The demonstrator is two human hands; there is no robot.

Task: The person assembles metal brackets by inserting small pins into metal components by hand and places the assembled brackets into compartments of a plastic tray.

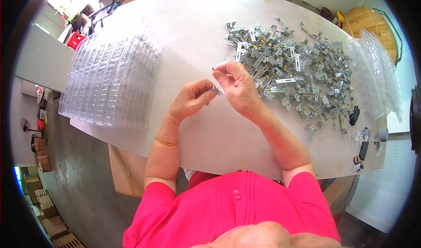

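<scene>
Over the middle of the table, my left hand (193, 99) pinches a small silvery metal bracket (220, 92) between thumb and fingers. Its far end pokes out toward my right hand (237, 86). That hand is closed too, thumb against bent fingers, with a tiny grey metal piece (213, 68) showing at the index fingertip; its kind is too small to make out. Just beyond my right hand spreads a loose heap of metal brackets (298, 64), many with slots and holes, some with brass-coloured parts.
At the left stands a tall stack of clear plastic trays (109, 77). More clear trays (377, 72) lean at the right edge. A black object (354, 115) and a clear bottle with a grey cap (383, 135) lie near the right front. Below is a cardboard box (125, 171).
</scene>
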